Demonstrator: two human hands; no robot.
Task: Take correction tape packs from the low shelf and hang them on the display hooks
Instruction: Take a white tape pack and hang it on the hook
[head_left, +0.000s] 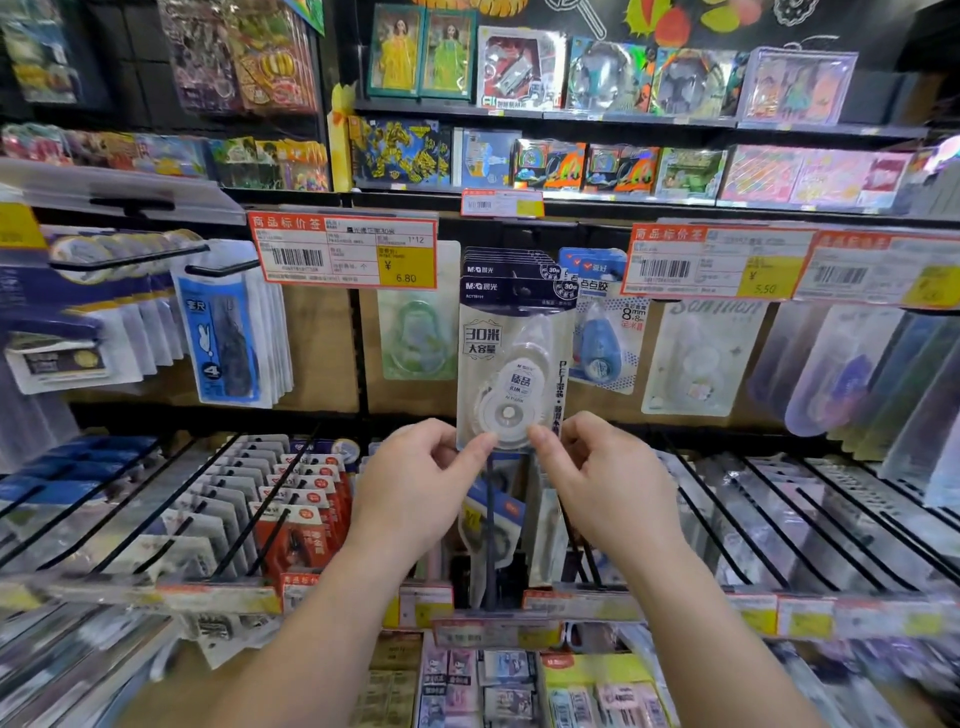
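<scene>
Both hands (511, 483) apparently pinching hung pack (511, 358).

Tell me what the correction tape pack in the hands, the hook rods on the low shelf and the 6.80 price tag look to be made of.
Correction tape pack: printed card back under a clear glossy plastic blister, judging by the glare over the white dispenser.
Hook rods: thin black wire, probably coated metal; dark, even finish.
Price tag: printed paper, seemingly behind a clear plastic sleeve, given its faint sheen.

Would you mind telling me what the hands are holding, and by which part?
Both hands, left and right, pinch the front correction tape pack at its bottom edge, one at each corner.
</scene>
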